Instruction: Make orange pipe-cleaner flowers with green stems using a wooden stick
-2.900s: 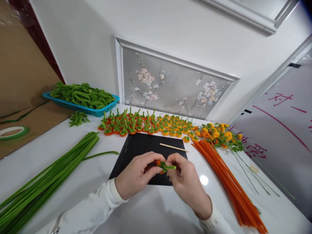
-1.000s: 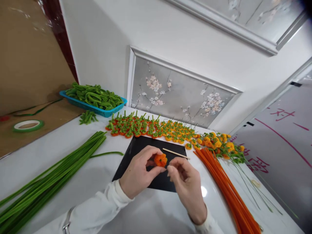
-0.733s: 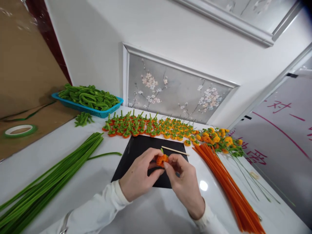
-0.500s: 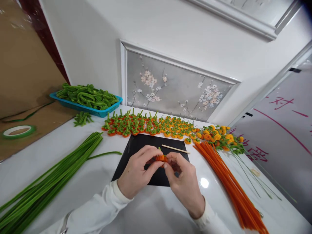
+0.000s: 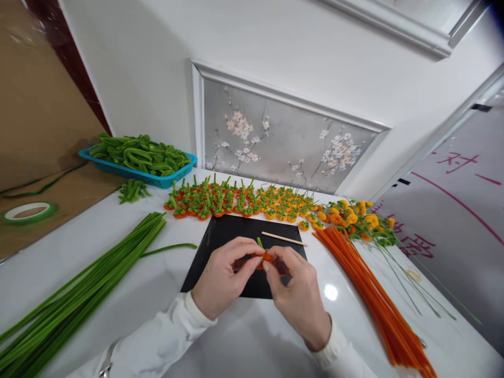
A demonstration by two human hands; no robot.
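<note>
White table [image 5: 244, 341]; long green stems [image 5: 79, 299] left of the hands, orange stems [image 5: 378, 310] right, black mat [image 5: 236, 231] beneath. Left hand [image 5: 222, 275] and right hand [image 5: 297, 296] are both pinched shut on a small orange pumpkin [image 5: 266, 257]. It now sits lower, its face turned from view, green stub [image 5: 260, 242] poking up: shaping continues.

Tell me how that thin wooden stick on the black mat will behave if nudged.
The thin wooden stick lies flat on the smooth black mat, so it probably rolls or slides easily. It looks straight, likely stiff, and light enough to flick away.
</note>
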